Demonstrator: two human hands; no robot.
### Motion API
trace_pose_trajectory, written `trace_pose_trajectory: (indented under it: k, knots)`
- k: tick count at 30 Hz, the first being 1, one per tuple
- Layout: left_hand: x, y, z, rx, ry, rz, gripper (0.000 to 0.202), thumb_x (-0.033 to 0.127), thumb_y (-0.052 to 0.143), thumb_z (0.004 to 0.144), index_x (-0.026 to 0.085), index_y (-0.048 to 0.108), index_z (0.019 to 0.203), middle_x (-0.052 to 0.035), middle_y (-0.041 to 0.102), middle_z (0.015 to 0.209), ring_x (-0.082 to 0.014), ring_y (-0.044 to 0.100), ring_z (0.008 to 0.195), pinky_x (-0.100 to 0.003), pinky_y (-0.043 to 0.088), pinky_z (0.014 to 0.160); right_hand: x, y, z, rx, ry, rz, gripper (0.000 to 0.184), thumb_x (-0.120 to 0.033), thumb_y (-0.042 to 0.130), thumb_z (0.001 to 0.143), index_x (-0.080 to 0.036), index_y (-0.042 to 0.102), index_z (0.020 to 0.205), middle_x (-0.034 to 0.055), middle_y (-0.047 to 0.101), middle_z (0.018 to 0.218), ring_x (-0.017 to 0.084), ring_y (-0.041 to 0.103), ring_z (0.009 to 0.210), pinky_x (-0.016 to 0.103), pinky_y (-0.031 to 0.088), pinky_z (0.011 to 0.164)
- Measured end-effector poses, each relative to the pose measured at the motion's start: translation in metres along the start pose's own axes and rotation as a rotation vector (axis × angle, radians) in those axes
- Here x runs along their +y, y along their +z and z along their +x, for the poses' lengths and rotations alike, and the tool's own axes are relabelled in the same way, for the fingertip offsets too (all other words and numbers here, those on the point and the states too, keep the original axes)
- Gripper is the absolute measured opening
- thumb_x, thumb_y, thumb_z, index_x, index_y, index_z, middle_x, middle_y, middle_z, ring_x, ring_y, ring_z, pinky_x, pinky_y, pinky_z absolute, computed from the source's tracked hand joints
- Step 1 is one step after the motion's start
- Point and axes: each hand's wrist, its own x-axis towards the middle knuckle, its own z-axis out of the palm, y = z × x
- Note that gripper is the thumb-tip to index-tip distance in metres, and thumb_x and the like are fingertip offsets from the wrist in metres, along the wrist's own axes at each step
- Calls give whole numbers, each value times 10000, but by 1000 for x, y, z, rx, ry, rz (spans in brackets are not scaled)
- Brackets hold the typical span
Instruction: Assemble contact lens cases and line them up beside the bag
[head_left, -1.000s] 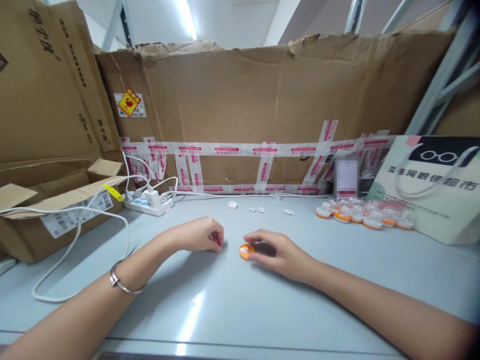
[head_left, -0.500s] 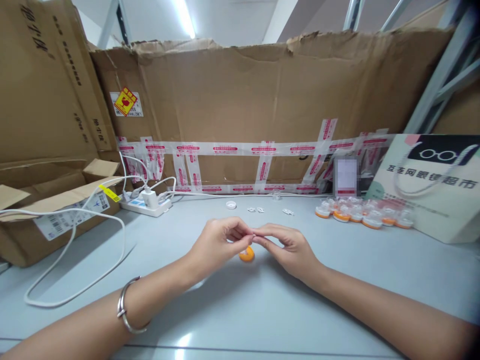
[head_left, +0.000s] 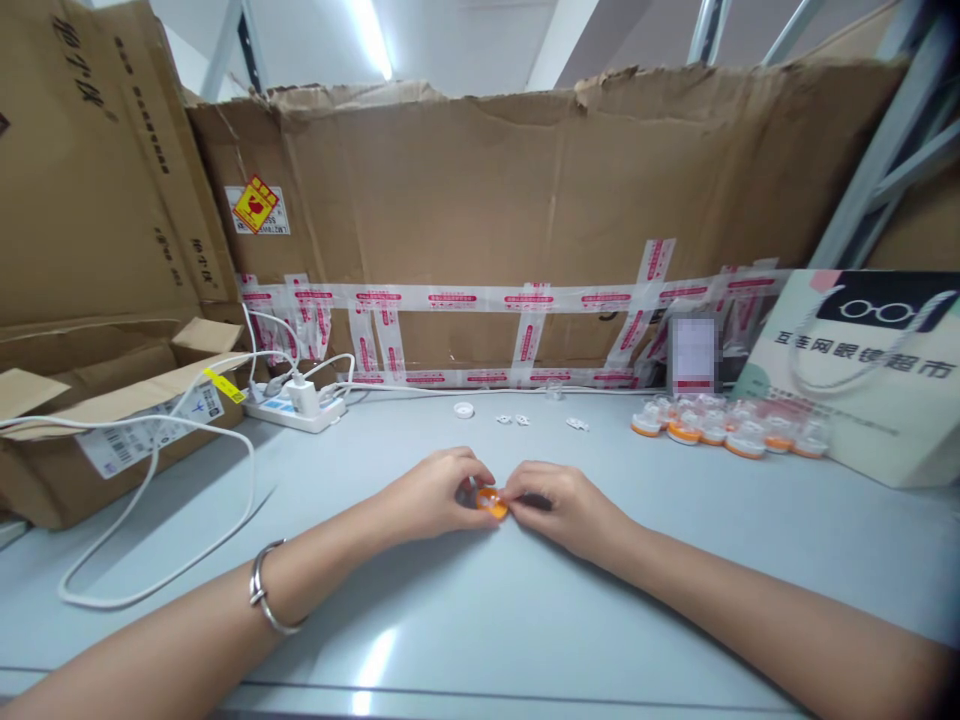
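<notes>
A small round orange piece (head_left: 492, 505) with a whitish centre lies on the grey table, between my two hands. My left hand (head_left: 441, 492) is closed round its left side, thumb at the front and fingers behind. At the piece's right edge, the thumb and fingertips of my right hand (head_left: 564, 500) are pinched together. Whatever they pinch is too small and covered to name. Beyond the hands lie a white round ring-like part (head_left: 463, 410), several small white flat parts (head_left: 514, 420) and a clear part (head_left: 553, 390).
Several clear-topped cases with orange bases (head_left: 705, 425) stand at the right, before a paper bag (head_left: 855, 380). A power strip (head_left: 300, 410) with a looping white cable and an open carton (head_left: 120, 430) are on the left. A large cardboard box (head_left: 450, 190) walls the back.
Both hands have come down from above the orange piece. My left hand now grips the piece's side, and the right fingertips have moved to its right edge.
</notes>
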Motion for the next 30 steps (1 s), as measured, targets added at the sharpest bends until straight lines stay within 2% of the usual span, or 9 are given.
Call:
trace_pose_trajectory:
  k: [5,14,23,30]
  knots:
    - [-1,2,1,-27,-2,-9,237,365,624,723,194,657,884,-18,594,815,-133,547,701,-226,413,643,-1,0,1,-24,-86,-100,134,-112,511,794,-163,634,790,49,634,782,137,581,730,252,470,673]
    - [1,0,1,-37,14,-10,238,354,630,721,180,660,881,-28,605,807,-140,542,711,-230,409,651,-2,1,1,-38,-168,-179,141,-122,498,808,-163,632,814,61,623,793,148,561,746,268,463,681]
    - [1,-1,0,-60,7,-24,251,361,631,726,180,661,898,-33,603,817,-143,549,723,-230,413,657,-6,-3,1,-100,-136,-180,179,-72,499,754,-161,631,834,60,602,822,158,550,776,298,441,723]
    - [2,-2,-2,-38,20,12,248,358,625,733,182,656,904,-34,617,822,-149,569,736,-225,420,662,-10,-5,1,-145,-67,-199,120,-112,496,763,-151,597,814,66,588,829,171,538,785,309,438,729]
